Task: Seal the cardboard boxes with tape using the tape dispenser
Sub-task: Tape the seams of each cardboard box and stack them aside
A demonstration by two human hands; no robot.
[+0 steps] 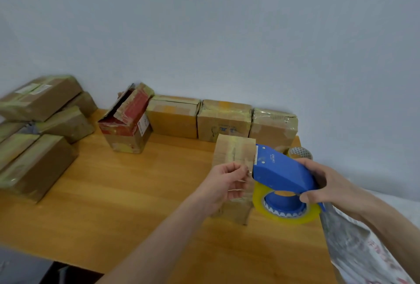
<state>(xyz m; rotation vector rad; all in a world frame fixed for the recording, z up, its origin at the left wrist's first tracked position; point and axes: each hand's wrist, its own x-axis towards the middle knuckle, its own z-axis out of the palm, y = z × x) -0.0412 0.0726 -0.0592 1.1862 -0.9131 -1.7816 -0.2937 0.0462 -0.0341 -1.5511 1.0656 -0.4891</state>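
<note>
Sealed boxes (223,120) line the tabletop's (127,193) far edge, clearing workspace. Near its right edge stands my current box (234,154). My right hand (327,183) grips the tape dispenser (281,170) beside it; my left hand (225,181) pinches the tape end (246,173), ready to stick it down.

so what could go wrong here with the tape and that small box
1. The left hand pinches the tape end right beside the serrated blade on the blue tape dispenser; fingers could catch on it.
2. Neither hand holds the small box, which stands narrow and upright, so pulling tape across it may tip or drag it.
3. The loose tape end could fold and stick to itself or the fingers.
</note>
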